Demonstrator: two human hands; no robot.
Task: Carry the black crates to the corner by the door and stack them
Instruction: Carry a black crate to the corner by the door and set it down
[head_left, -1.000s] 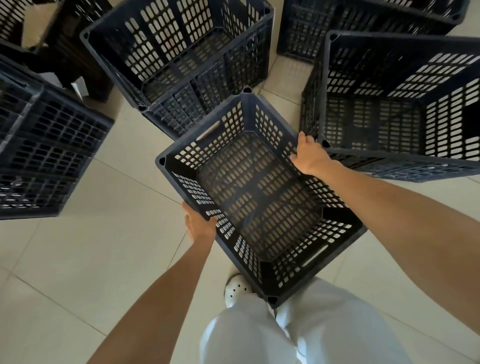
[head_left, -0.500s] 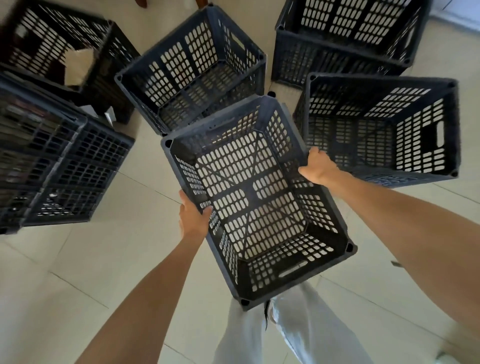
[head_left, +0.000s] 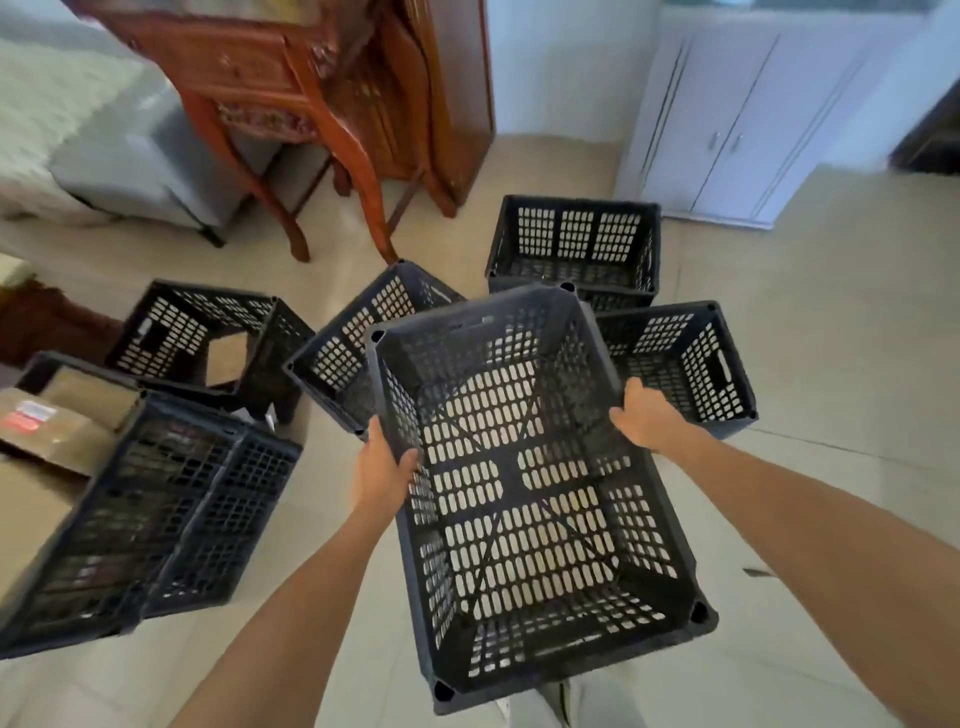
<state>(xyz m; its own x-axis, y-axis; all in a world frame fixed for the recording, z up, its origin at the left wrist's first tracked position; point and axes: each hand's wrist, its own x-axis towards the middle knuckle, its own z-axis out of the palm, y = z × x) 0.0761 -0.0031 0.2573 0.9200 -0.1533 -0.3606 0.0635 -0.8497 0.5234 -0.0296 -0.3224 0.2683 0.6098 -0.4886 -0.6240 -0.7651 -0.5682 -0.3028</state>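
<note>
I hold a black slotted crate (head_left: 519, 499) in front of me, lifted off the floor, its opening facing up. My left hand (head_left: 382, 467) grips its left long rim and my right hand (head_left: 644, 415) grips its right long rim. Several other black crates stand on the tiled floor: one just behind the held crate to the left (head_left: 348, 348), one at the back (head_left: 576, 244), one to the right (head_left: 691, 358), one at far left (head_left: 202, 338), and a large one at near left (head_left: 156, 514).
A carved wooden chair (head_left: 291, 88) and wooden cabinet (head_left: 457, 93) stand at the back. A grey sofa (head_left: 130, 145) is at back left. White cupboard doors (head_left: 727, 119) are at back right. A cardboard box (head_left: 47, 426) lies at the left. Bare tiled floor (head_left: 831, 493) extends right.
The crate has risen higher off the floor with both hands on it. My view has lifted, so the room's furniture and far crates show.
</note>
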